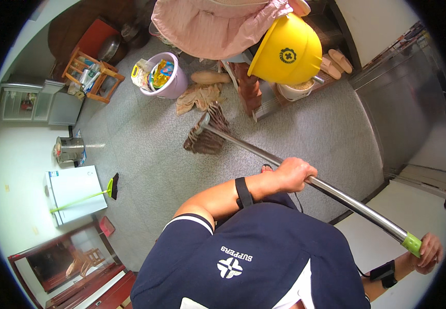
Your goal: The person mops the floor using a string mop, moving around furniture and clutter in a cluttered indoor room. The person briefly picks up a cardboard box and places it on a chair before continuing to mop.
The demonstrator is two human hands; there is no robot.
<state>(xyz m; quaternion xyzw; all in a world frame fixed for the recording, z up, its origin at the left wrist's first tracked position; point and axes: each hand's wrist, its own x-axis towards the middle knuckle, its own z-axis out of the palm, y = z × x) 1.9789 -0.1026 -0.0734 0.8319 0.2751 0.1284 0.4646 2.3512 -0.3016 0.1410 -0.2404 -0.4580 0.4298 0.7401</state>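
A mop with a steel handle (253, 151) and a brown string head (210, 138) reaches diagonally across the view, its strands spread on the speckled grey floor (149, 146). My left hand (294, 174) is wrapped around the middle of the handle, in front of my torso. At the far right, my right hand (428, 253) holds the green grip (412, 244) at the handle's top end. Black straps circle both wrists or forearms. Beyond the mop head lie a crumpled tan cloth (199, 97) and a lilac bucket (172, 83) filled with packages.
A yellow hard hat (290, 50) and pink fabric (215, 31) hang over a wooden post (248, 89). Near the step are a white bucket (295, 93) and pink slippers (339, 61). Leftward stand a wooden chair (107, 85), a metal pot (70, 150), a white cabinet (77, 193) and a green broom (111, 187).
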